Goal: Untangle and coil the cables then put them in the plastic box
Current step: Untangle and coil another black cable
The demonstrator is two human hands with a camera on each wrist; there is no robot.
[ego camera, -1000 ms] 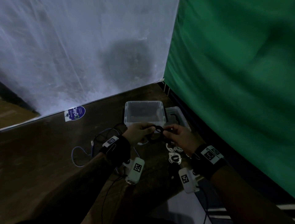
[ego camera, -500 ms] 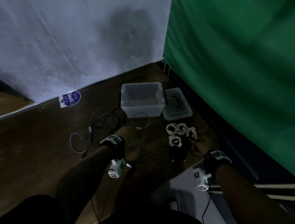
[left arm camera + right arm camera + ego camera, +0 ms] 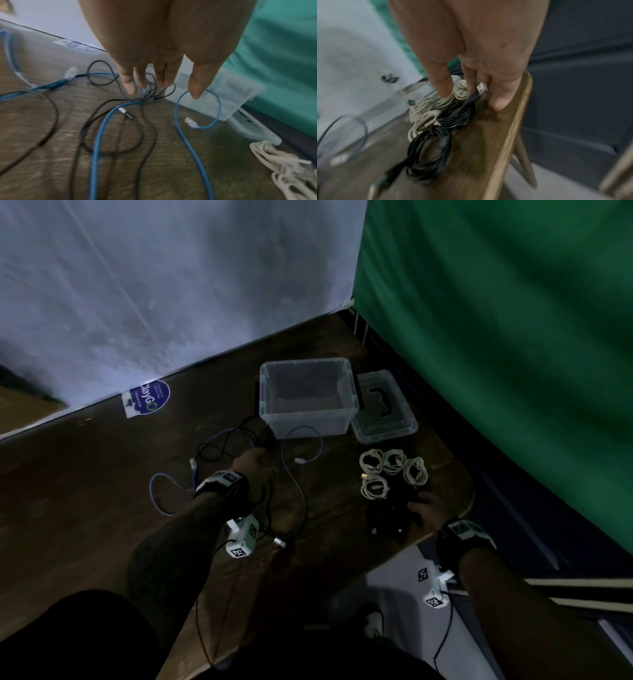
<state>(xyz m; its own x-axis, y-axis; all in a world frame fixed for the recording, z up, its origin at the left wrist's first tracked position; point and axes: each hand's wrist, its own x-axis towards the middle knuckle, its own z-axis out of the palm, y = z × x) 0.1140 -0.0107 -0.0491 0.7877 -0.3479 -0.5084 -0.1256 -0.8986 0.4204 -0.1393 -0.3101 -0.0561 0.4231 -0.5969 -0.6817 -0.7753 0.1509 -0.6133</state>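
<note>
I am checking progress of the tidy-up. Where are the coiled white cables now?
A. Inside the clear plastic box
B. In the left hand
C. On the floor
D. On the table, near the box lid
D: the coiled white cables lie on the wooden table, just in front of the box lid; the clear plastic box holds none.
</note>
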